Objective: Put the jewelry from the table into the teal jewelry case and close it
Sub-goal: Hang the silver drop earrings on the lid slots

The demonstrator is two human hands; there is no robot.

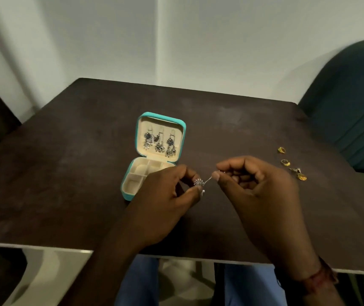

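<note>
Both left hand [165, 195] & right hand [258, 191] pinch silver earring [199, 182]. Next, I judge: carry it to teal case [125, 193], just left of grip.

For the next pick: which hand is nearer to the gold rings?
Right. The right hand is just left of the gold rings, apart from them; the left hand is farther left, by the teal case.

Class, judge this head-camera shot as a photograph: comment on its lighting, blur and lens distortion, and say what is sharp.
Head view: dim light, faint sheen on the table; wide-angle stretch and smear toward the corners; the teal jewelry case is fairly sharp; the silver earring pinched by left hand and right hand looks soft; gold pieces too small for detail.
</note>
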